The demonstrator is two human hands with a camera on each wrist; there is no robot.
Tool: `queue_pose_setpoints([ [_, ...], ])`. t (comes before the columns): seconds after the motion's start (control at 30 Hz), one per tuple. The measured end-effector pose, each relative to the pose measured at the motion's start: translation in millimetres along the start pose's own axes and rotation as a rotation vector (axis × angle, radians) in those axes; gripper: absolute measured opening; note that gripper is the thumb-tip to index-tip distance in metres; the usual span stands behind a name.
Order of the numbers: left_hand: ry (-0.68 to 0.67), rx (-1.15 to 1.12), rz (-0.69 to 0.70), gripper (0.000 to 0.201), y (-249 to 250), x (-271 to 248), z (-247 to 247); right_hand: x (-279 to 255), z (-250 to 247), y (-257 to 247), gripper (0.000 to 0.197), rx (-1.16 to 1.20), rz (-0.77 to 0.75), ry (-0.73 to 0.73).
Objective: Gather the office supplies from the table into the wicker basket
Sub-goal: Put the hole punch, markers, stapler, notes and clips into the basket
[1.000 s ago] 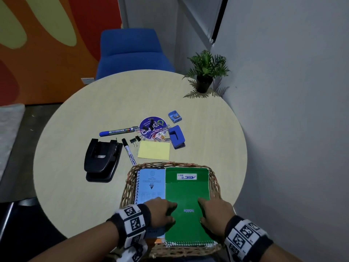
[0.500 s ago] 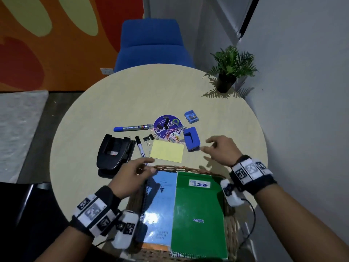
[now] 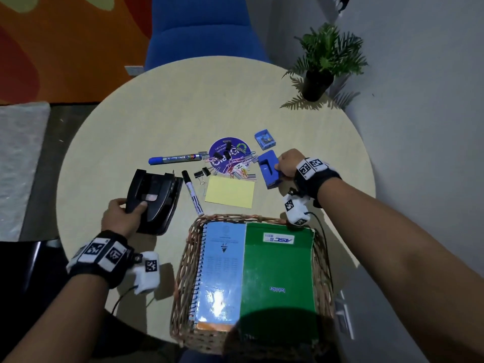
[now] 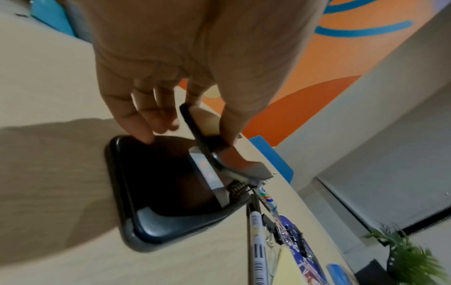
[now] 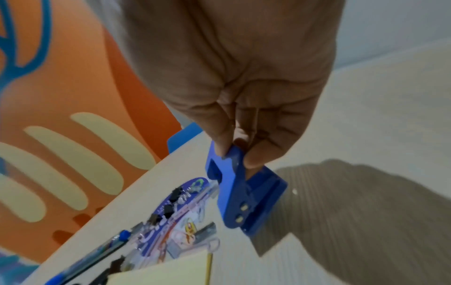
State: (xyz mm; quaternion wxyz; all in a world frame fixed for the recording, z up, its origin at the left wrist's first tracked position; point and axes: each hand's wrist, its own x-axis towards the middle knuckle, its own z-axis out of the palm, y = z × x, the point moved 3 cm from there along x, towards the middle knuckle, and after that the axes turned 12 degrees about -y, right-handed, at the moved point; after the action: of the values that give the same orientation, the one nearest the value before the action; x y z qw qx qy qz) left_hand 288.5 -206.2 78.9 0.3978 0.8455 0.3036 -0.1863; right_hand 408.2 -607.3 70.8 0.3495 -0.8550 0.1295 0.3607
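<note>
green notebook (image 3: 279, 271): "bubbles", label "ASC" | purple disc (image 3: 230, 155): "Let's keep" | other print illegible

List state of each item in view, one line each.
left hand: grips black hole punch, still on table
right hand: pinches blue punch, on table
wicker basket: holds blue notebook and green notebook, side by side
blue marker: capped, lying flat
black marker: capped, lying flat
yellow sticky pad: flat on table

orange wall (image 3: 65, 48), blue chair (image 3: 201, 30), perhaps rug (image 3: 18, 163)
</note>
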Motion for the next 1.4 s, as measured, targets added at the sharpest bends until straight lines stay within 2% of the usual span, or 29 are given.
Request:
queue_pose_setpoints([
  [0.07,-0.054,-0.076,0.004,0.045,2.3,2.2,5.2,-19.1,-8.6,-8.6,0.009,-0.051,-0.05,0.105],
  [0.17,-0.138,-0.368,0.002,0.03,-0.3,2.5,6.1,-71.6,-16.4,-26.3,0.015,0.044,-0.225,0.13],
  [0.3,-0.293,-0.86,-0.035,0.016,-9.3,1.1,1.3,-140.6,7.6,-45.5,0.023,0.03,-0.442,-0.053],
  [0.37,-0.332,-0.959,-0.014,0.018,-10.3,-2.8,-6.8,-155.4,38.2,-47.2,0.023,-0.012,-0.475,-0.185],
  [0.43,-0.348,-0.96,0.032,0.021,-12.3,-6.6,-17.8,-158.3,74.2,-43.8,0.023,-0.084,-0.458,-0.282],
  [0.5,-0.362,-0.937,0.099,0.02,-16.9,-13.8,-35.7,-155.4,105.0,-41.0,0.024,-0.159,-0.425,-0.299],
  [0.6,-0.354,-0.89,0.203,0.02,-29.2,-24.4,-66.4,-147.7,132.9,-39.1,0.025,-0.262,-0.373,-0.24],
  [0.73,-0.399,-0.779,0.347,0.021,-41.0,-54.7,-90.8,-142.9,145.3,-36.5,0.027,-0.252,-0.321,-0.155],
  [0.8,-0.472,-0.693,0.4,0.022,-42.0,-76.5,-95.8,-142.5,147.8,-34.2,0.026,-0.213,-0.321,-0.094],
  [0.9,-0.586,-0.498,0.452,0.074,-37.5,-109.5,-91.1,-145.1,147.2,-29.1,0.023,-0.16,-0.337,-0.016],
  [0.93,-0.623,-0.444,0.462,0.081,-35.5,-118.8,-86.4,-145.6,145.9,-26.5,0.023,-0.166,-0.347,0.004],
  [1.03,-0.791,-0.312,0.495,0.071,-22.7,-145.5,-68.6,-153.7,133.8,-19.7,0.022,-0.153,-0.386,0.075],
  [1.13,-0.952,-0.217,0.489,0.03,-8.4,-157.0,-47.9,-167.0,112.8,-7.0,0.021,-0.083,-0.438,0.178],
  [1.17,-0.994,-0.172,0.495,0.025,-3.4,-158.4,-39.9,-171.5,106.3,-0.1,0.019,-0.05,-0.44,0.201],
  [1.23,-1.06,-0.089,0.511,0.027,5.0,-156.7,-21.6,-180.1,98.0,14.8,0.013,0.015,-0.442,0.211],
  [1.4,-1.094,0.054,0.512,0.036,22.8,-143.4,22.6,-194.4,95.0,50.8,0.014,0.099,-0.425,0.158],
])
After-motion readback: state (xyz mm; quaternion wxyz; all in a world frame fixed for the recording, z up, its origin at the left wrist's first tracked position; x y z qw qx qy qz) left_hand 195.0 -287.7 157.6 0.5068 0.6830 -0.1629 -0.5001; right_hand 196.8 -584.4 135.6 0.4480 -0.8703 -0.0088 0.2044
